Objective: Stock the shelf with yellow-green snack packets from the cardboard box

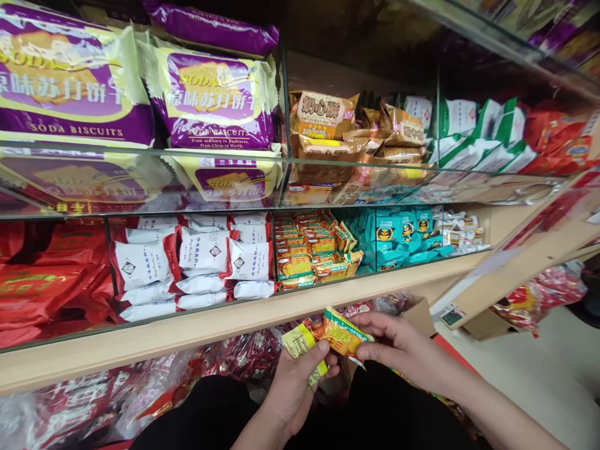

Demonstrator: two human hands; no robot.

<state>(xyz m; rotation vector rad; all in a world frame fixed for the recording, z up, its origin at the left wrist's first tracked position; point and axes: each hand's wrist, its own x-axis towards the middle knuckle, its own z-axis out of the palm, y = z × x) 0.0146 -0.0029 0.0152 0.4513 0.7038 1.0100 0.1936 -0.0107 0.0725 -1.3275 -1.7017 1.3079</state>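
My left hand [307, 375] is closed on small yellow packets [299, 341], thumb on top. Pinched between the thumb and fingers of my right hand [391, 340] is an orange and green snack packet [343, 334], its left side close against the packets in my left hand. Both hands are low in the view, in front of the lower shelf edge. Similar orange and green packets [312, 250] fill a compartment above them.
Purple soda biscuit packs [210, 97] and brown packets [323, 115] sit behind a glass front [210, 187]. White and red packets [145, 262] and teal packets [396, 230] lie below. A wooden ledge [187, 325] runs above bagged goods [60, 400].
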